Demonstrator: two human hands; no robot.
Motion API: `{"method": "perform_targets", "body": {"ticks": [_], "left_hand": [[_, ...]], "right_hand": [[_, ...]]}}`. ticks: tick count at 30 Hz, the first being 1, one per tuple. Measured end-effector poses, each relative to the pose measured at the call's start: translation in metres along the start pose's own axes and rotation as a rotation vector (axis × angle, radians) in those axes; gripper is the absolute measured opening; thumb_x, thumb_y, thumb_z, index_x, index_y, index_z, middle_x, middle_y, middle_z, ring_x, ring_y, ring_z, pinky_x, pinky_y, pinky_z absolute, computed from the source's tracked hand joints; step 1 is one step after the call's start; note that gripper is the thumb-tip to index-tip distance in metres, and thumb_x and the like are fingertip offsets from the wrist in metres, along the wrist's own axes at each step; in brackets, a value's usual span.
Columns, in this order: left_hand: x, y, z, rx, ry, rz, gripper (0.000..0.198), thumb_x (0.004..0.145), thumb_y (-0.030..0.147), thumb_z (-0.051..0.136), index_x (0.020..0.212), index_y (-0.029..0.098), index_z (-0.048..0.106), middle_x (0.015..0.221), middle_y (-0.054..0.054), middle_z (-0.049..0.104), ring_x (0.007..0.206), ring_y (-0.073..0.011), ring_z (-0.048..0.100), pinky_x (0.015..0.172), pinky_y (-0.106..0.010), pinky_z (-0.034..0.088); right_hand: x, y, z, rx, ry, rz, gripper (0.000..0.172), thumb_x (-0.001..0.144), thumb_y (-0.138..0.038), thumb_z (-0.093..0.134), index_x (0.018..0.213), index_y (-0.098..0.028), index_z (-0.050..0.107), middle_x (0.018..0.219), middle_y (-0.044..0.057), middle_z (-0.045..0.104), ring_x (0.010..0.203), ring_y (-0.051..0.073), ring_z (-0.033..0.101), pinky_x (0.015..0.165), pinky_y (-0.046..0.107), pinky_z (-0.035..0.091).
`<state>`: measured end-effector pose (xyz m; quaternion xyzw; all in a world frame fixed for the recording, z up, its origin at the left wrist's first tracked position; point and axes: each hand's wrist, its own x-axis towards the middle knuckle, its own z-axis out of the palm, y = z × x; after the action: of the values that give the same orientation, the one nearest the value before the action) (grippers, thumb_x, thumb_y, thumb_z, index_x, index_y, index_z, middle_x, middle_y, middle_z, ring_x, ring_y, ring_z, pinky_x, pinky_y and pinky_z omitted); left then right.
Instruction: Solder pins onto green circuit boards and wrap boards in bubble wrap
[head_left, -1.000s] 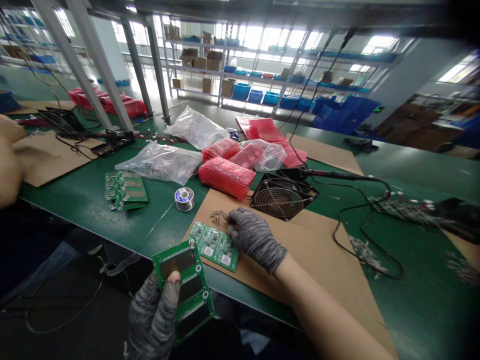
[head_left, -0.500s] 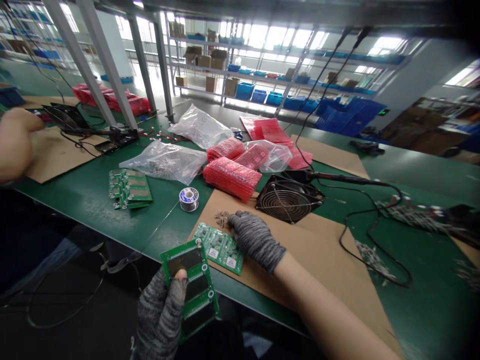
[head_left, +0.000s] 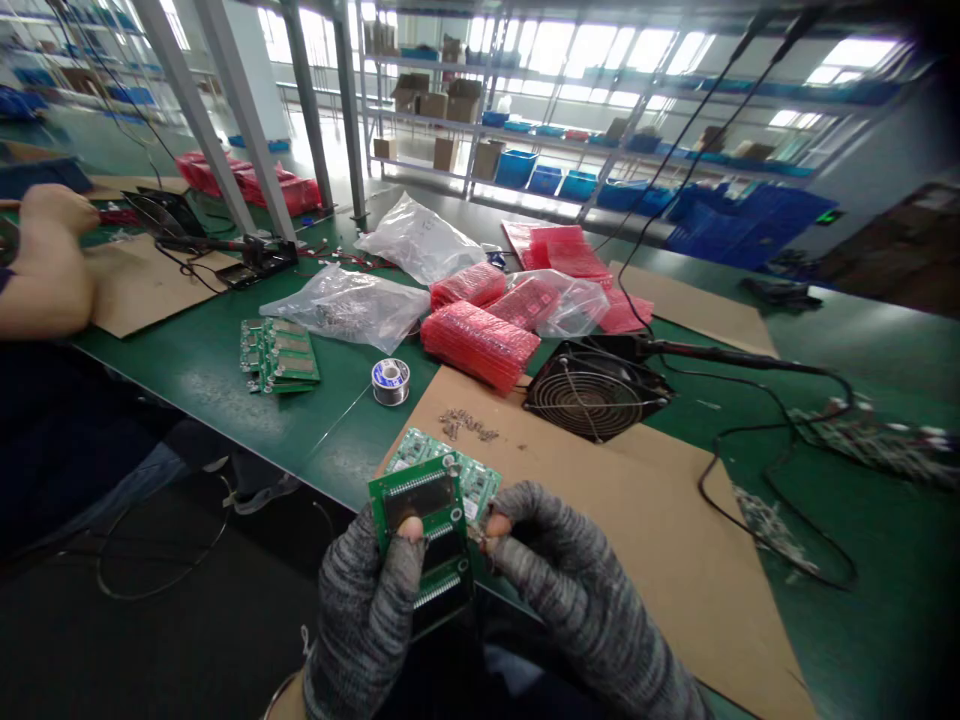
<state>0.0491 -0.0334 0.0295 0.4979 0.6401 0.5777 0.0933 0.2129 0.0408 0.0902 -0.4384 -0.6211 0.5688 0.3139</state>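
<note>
My left hand (head_left: 367,590), in a grey knitted glove with the fingertips bare, is closed on a green circuit board (head_left: 421,495) with dark rectangular panels; the thumb lies on its face. My gloved right hand (head_left: 555,560) is at the board's right edge, thumb and finger pinched on a small metal part (head_left: 476,536), whose exact kind is too small to tell. Behind the held board, a panel of green circuit boards (head_left: 480,478) lies partly hidden on the cardboard sheet (head_left: 615,520). A pile of small metal parts (head_left: 459,424) sits just beyond it.
A solder spool (head_left: 391,382) and stacked circuit boards (head_left: 289,355) stand left on the green table (head_left: 337,440). Farther back are red bubble-wrap packs (head_left: 480,342) and clear plastic bags (head_left: 345,305). A fan (head_left: 596,390) and a cabled soldering iron (head_left: 712,355) are right. Another person's arm (head_left: 52,270) rests left.
My right hand has moved from the pile of small parts to the held board, with a small metal part pinched. My left hand has shifted the board right. The camera view has turned slightly.
</note>
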Motion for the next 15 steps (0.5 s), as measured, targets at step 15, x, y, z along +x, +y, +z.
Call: {"method": "perform_targets", "body": {"ticks": [15], "left_hand": [[-0.005, 0.035, 0.010, -0.040, -0.054, 0.027, 0.028, 0.091, 0.022, 0.059, 0.117, 0.030, 0.066, 0.101, 0.003, 0.076, 0.096, -0.0118, 0.072, 0.087, -0.016, 0.055]], "right_hand": [[-0.023, 0.007, -0.007, 0.073, 0.095, -0.027, 0.012, 0.076, -0.031, 0.070, 0.077, -0.021, 0.063, 0.072, 0.000, 0.067, 0.067, 0.014, 0.063, 0.061, 0.024, 0.052]]}}
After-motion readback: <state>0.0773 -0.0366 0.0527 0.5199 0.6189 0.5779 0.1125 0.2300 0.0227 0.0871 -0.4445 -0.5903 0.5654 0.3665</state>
